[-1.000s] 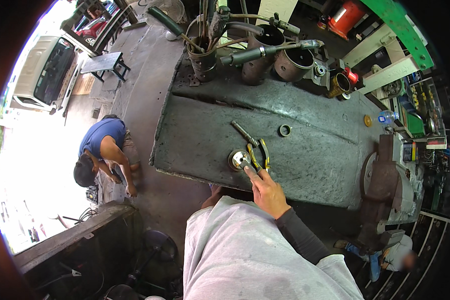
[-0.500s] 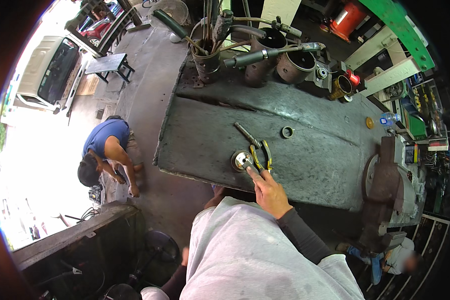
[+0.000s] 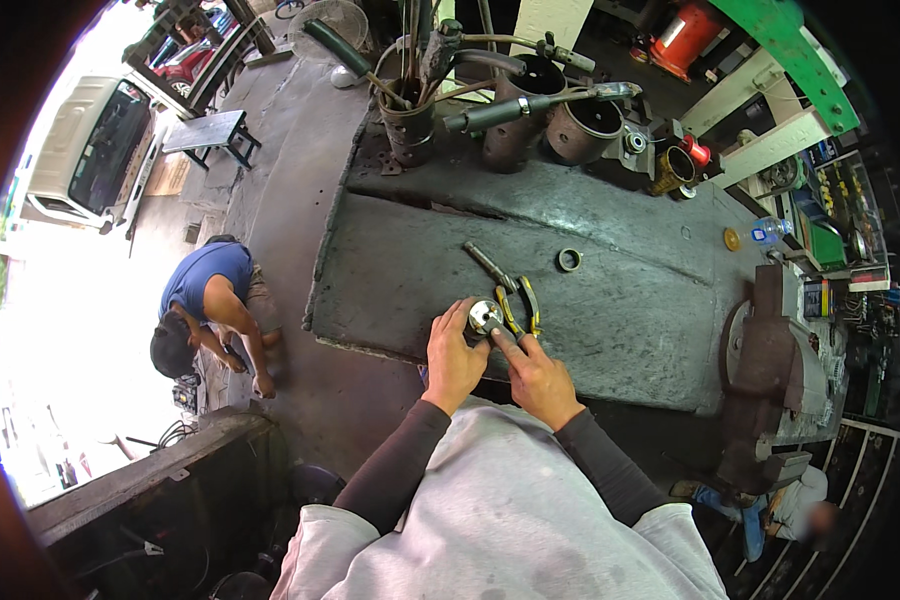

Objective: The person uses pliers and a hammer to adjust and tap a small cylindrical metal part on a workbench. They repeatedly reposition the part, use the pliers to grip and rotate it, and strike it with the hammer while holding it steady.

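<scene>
Pinching the round metal part (image 3: 483, 313) with the left hand (image 3: 456, 352), with fingers bent around the left side, perhaps to stop any sliding. Set near the front edge of the tabletop (image 3: 625, 335), likely for easy reach. Pointing in with the right hand (image 3: 544, 378), pointer finger toward a dark piece (image 3: 497, 333) over the round part, maybe for good aim. Cannot tell whether pinching that piece or just touching with the right grip. Just short of yellow and dark pliers (image 3: 533, 304), a metal rod (image 3: 485, 262) and a small ring (image 3: 570, 269), maybe put there to leave room for both hands.
</scene>
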A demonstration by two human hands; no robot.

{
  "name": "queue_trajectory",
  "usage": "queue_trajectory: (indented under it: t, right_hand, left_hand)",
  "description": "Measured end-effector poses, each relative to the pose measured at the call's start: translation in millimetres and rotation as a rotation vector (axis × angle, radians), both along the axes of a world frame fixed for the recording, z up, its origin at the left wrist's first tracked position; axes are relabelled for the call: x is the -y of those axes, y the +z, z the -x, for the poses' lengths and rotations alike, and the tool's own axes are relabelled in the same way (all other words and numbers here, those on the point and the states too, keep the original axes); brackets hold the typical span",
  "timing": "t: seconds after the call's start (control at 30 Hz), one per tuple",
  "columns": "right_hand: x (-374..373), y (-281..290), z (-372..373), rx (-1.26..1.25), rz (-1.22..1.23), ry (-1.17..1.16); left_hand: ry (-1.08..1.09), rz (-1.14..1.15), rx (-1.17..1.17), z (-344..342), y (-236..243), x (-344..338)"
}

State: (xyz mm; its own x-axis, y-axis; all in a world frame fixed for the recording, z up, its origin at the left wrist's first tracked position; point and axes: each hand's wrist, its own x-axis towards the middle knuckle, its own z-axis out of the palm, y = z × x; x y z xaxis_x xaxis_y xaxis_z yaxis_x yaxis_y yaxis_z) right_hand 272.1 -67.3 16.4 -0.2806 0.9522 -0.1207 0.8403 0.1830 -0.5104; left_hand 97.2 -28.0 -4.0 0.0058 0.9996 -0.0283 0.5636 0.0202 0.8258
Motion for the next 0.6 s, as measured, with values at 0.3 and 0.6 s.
queue_trajectory:
  t: [0.3,0.6]
  right_hand:
    - [-14.5,-6.7,3.1,0.002,-0.063,0.067]
    - [-16.7,4.4,10.5,0.007,-0.083,0.048]
  left_hand:
    - [0.014,-0.091,0.036,0.3,-17.0,2.4]
    - [0.025,-0.132,0.012,-0.6,-23.3,4.7]
